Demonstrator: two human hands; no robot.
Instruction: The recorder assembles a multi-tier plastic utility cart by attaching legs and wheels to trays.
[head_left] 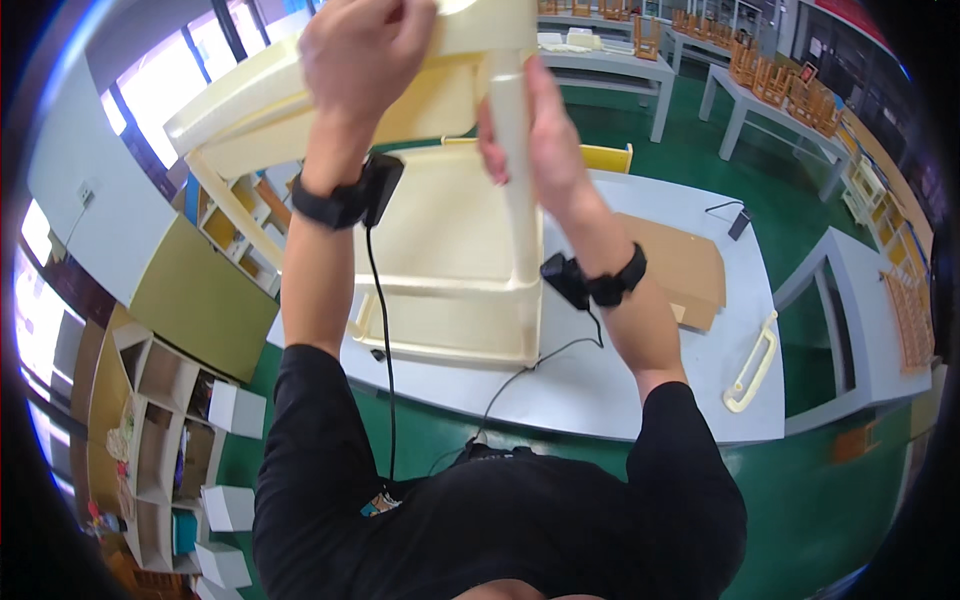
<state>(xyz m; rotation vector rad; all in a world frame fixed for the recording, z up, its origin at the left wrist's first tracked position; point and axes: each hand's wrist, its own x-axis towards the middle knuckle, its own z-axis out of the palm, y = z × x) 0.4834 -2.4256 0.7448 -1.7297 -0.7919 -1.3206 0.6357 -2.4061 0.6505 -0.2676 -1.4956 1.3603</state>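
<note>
My right grip (553,147) is clasping the likely light, stiff cream frame (430,100) by its post (517,235); left grip (360,62), I can't tell

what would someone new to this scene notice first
Probably the big cream plastic frame filling the upper middle of the view, with the right hand around one of its uprights and the left hand at its upper part. Next might come the brown cardboard to its right on the white table, and the cream handle-shaped piece near the table's right edge.
</note>
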